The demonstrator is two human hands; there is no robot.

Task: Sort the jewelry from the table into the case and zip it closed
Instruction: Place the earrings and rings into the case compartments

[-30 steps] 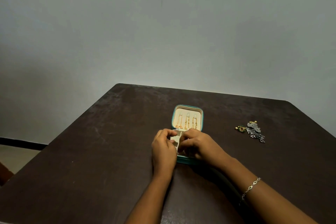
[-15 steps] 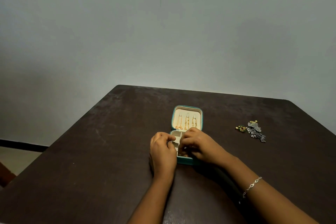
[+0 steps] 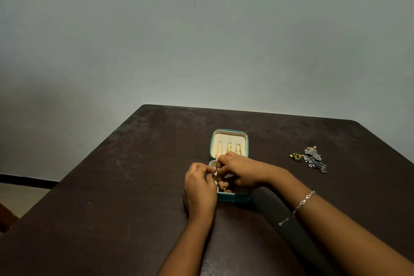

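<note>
- Right hand [image 3: 239, 171] has crept toward the hinge of the case [image 3: 211, 144], meeting the left hand [image 3: 199, 186].
- Both curl over its tray; whether either holds anything is hidden.
- Loose jewelry [image 3: 311, 159] lies on the desk [image 3: 134, 186], right of the case.

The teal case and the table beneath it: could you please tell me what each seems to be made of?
The case: teal shell with a matte, smooth look, probably faux leather or fabric; its lining is cream and soft-looking, likely velvet. The table: dark brown, dull, with pale scuffs, probably wood or laminate.
</note>
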